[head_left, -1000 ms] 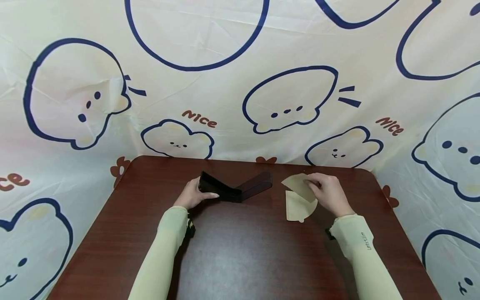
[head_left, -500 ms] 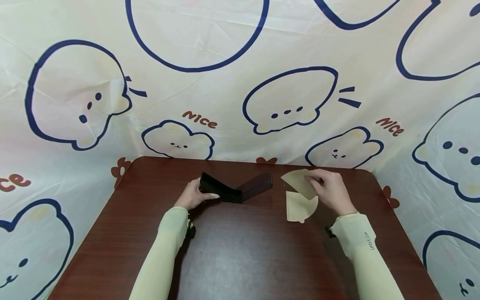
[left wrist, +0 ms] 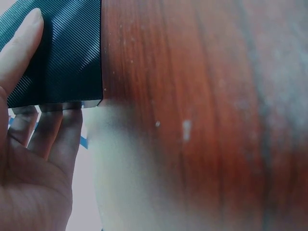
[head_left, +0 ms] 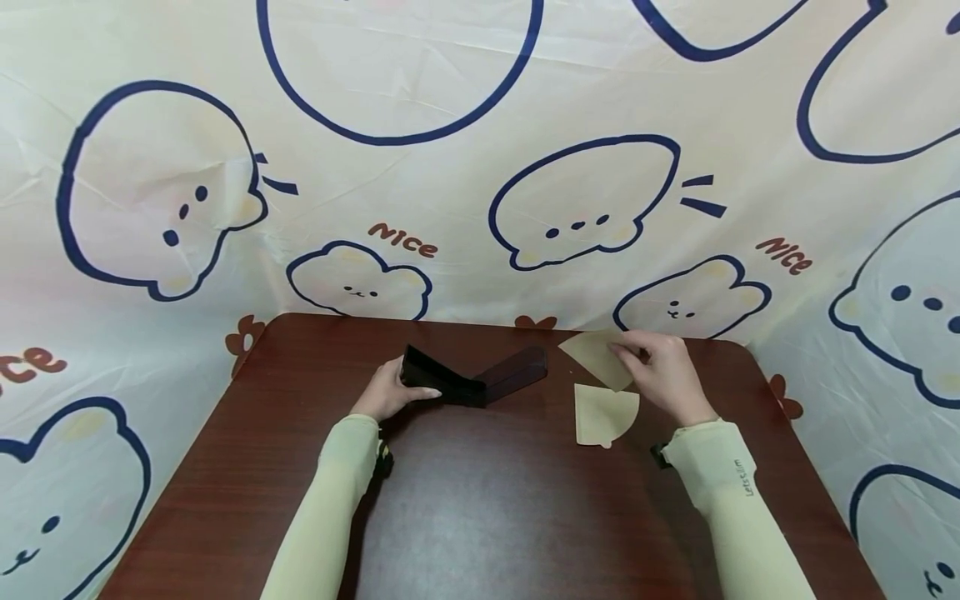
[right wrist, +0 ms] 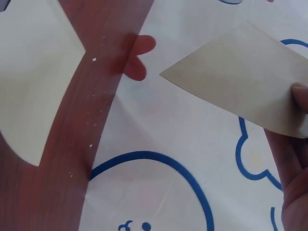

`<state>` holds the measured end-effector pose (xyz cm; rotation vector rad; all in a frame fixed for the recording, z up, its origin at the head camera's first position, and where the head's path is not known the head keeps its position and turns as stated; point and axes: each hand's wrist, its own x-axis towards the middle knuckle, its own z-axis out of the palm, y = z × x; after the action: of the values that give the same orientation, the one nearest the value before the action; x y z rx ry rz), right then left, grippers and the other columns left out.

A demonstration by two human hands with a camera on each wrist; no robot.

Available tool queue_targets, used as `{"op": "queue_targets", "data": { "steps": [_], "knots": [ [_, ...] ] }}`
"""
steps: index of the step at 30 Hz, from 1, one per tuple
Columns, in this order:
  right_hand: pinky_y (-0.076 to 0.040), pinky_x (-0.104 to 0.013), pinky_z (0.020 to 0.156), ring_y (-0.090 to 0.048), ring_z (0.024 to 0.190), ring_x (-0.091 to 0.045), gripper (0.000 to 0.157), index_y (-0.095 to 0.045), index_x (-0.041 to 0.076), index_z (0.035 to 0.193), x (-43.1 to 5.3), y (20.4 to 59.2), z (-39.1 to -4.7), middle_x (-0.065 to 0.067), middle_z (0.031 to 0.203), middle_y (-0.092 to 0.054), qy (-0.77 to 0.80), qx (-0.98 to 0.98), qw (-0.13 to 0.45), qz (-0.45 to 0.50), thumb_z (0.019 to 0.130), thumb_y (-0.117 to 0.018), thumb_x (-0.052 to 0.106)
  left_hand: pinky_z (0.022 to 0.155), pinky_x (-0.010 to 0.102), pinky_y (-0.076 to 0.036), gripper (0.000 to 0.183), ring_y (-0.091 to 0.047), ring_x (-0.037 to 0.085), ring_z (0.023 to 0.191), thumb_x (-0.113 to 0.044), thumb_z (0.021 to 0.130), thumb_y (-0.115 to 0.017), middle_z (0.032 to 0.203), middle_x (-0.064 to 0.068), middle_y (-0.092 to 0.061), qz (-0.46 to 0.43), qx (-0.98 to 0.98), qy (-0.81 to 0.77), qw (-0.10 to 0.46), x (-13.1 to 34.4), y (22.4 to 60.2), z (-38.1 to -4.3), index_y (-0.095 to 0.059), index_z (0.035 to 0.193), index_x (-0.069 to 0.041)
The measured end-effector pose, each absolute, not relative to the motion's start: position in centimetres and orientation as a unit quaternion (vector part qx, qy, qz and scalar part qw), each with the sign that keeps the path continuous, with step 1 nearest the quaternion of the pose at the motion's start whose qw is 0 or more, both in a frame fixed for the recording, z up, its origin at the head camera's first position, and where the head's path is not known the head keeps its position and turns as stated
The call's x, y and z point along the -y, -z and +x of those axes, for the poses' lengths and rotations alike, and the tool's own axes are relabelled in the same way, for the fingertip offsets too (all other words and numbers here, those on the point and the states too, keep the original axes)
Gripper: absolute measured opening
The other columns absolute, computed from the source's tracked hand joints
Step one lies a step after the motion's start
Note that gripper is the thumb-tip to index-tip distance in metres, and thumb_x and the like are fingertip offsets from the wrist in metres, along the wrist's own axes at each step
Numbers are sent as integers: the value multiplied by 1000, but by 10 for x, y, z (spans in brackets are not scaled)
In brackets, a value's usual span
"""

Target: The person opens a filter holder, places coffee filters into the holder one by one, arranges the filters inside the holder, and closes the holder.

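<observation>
My left hand [head_left: 384, 390] holds a black box [head_left: 442, 382] at its left end. The box's ribbed side [left wrist: 67, 57] faces the left wrist camera, with the thumb across it and the fingers underneath. A dark see-through lid [head_left: 517, 375] spreads open to the right. My right hand [head_left: 666, 377] pinches a beige paper coffee filter [head_left: 598, 357] by its right side, raised above the table. Its crimped seam shows on the held filter [right wrist: 231, 82] in the right wrist view. Another coffee filter [head_left: 606, 417] lies on the table just below it.
The dark brown wooden table [head_left: 495, 508] ends at a pale cloth backdrop [head_left: 450, 192] printed with blue cartoon bears. That cloth also encloses the left and right sides. Small white specks dot the tabletop in both wrist views.
My right hand has moved slightly up and away with its coffee filter, baring more of the one on the table. The left hand and the box keep their place.
</observation>
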<state>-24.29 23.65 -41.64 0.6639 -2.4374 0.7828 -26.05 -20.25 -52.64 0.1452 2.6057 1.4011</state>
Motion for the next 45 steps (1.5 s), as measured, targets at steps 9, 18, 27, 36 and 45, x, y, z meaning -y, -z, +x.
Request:
{"op": "queue_targets", "data": {
  "steps": [9, 18, 27, 36, 45],
  "knots": [
    [-45, -18, 61, -58, 64, -9, 11, -80, 12, 94, -224, 405, -246, -2, 85, -77, -297, 888, 238, 258, 91, -77, 1, 115, 58, -42, 63, -50, 32, 142, -36, 84, -88, 147, 8, -60, 47, -876, -471, 93, 202, 528, -259, -61, 137, -17],
    [-48, -27, 59, -60, 65, -12, 9, -78, 11, 92, -207, 391, -254, -4, 84, -76, -289, 886, 234, 276, 93, -76, 3, 112, 57, -44, 50, -55, 31, 135, -32, 84, -89, 139, 8, -65, 54, -876, -473, 82, 201, 527, -262, -65, 125, -16],
    [-63, -45, 70, -76, 82, -27, 9, -80, 5, 101, -180, 382, -263, -14, 98, -79, -320, 880, 208, 282, 93, -75, 2, 112, 55, -46, 53, -56, 29, 133, -34, 84, -89, 138, 7, -66, 55, -876, -471, 81, 202, 526, -261, -65, 128, -17],
    [-57, -37, 68, -65, 72, -16, 8, -75, 8, 88, -148, 384, -273, -6, 87, -76, -334, 869, 190, 311, 94, -74, 3, 113, 55, -45, 56, -55, 31, 135, -32, 83, -89, 140, 8, -65, 49, -873, -478, 85, 201, 528, -260, -64, 131, -15],
    [-48, -30, 61, -59, 67, -15, 11, -82, 8, 102, -126, 376, -276, -6, 95, -79, -341, 858, 192, 332, 94, -75, 5, 110, 53, -46, 52, -59, 27, 125, -34, 82, -89, 131, 6, -69, 51, -873, -478, 80, 202, 528, -260, -65, 125, -16]
  ]
}}
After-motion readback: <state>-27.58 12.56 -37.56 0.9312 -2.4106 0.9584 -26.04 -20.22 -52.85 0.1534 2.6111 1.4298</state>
